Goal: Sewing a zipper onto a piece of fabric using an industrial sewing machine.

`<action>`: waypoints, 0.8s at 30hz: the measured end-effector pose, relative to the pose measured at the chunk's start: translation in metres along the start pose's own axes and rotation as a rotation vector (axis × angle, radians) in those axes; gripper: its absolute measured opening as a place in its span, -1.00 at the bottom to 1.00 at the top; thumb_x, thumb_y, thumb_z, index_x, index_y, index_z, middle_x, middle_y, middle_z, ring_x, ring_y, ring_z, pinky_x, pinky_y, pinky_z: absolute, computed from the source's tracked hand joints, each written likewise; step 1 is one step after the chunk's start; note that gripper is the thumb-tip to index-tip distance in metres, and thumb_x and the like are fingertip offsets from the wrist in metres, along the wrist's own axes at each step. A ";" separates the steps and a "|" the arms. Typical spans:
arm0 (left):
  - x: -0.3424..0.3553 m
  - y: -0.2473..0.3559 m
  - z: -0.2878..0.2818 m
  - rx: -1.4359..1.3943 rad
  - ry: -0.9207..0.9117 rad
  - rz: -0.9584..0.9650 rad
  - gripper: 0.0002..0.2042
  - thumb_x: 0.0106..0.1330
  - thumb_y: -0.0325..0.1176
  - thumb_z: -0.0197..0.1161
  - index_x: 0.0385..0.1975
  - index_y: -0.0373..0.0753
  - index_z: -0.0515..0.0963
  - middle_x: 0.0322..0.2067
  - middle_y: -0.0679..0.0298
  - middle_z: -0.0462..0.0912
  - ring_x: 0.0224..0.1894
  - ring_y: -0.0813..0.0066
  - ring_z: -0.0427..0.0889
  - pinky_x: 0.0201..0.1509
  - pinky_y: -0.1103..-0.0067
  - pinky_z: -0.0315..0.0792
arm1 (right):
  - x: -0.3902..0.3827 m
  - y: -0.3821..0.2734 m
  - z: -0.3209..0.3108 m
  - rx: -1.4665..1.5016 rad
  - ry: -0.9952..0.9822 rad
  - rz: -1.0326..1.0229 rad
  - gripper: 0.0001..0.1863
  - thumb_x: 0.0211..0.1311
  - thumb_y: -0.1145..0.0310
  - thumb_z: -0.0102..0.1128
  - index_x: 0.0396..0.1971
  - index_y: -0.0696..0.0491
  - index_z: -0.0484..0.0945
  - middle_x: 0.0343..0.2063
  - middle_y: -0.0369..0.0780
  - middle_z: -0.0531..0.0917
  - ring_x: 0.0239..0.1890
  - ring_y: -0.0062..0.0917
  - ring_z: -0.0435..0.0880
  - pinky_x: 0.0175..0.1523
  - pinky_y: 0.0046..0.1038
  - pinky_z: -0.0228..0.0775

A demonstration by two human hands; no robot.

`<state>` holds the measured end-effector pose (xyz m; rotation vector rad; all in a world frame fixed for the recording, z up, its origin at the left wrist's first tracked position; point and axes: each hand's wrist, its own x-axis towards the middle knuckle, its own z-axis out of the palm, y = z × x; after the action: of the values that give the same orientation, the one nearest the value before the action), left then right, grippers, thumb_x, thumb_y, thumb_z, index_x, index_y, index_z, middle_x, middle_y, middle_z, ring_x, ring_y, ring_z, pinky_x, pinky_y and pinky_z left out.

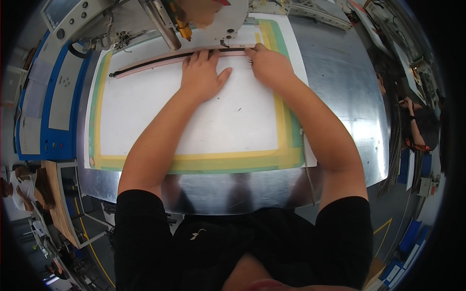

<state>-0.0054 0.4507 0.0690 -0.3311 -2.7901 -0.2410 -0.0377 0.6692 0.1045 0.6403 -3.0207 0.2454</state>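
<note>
A long, narrow black strip [160, 61] lies on a wider pink backing strip [138, 71], slightly bowed across the far part of a white sheet [145, 106]. A small black piece [113, 75] shows at its left end. My left hand [204, 77] rests flat on the strip near its middle, fingertips pressing down and thumb held apart. At the strip's right end, my right hand [268, 67] has its fingers bent and closed on it. The machine head [228, 22] stands just beyond, with a small metal foot [224, 43] over the strip between my hands.
Yellow and green tape [223, 162] borders the white sheet on a shiny metal table [335, 92]. An angled metal tube [165, 29] and a yellow nozzle [183, 30] hang close beyond my left hand. A blue-and-white cabinet [58, 87] stands left. Other people work at both sides.
</note>
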 end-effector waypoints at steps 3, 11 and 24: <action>0.001 0.001 0.000 0.000 0.009 0.006 -0.34 0.42 0.11 0.23 0.40 -0.18 0.47 0.33 -0.02 0.46 0.41 -0.08 0.39 0.51 0.01 0.15 | 0.003 -0.003 0.008 0.021 0.067 -0.005 -0.55 0.41 0.46 0.03 0.25 -0.04 0.62 0.07 -0.21 0.66 0.03 -0.24 0.74 0.09 -0.19 0.62; 0.004 0.003 0.003 0.002 -0.014 0.007 -0.34 0.41 0.11 0.23 0.41 -0.18 0.47 0.33 -0.01 0.46 0.41 -0.07 0.39 0.51 0.03 0.16 | 0.009 -0.017 0.023 0.121 0.150 -0.041 -0.62 0.41 0.35 0.14 0.17 -0.04 0.66 0.04 -0.22 0.66 -0.04 -0.24 0.76 0.03 -0.19 0.63; 0.006 -0.002 0.004 -0.020 -0.024 0.013 -0.36 0.41 0.08 0.24 0.38 -0.19 0.49 0.29 -0.01 0.49 0.35 -0.08 0.44 0.47 0.04 0.20 | 0.008 -0.025 0.027 0.181 0.113 -0.119 -0.63 0.39 0.30 0.22 0.16 -0.05 0.63 0.00 -0.16 0.61 -0.06 -0.22 0.76 -0.01 -0.18 0.65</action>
<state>-0.0128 0.4509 0.0672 -0.3584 -2.8100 -0.2632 -0.0355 0.6393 0.0820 0.7868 -2.8620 0.5347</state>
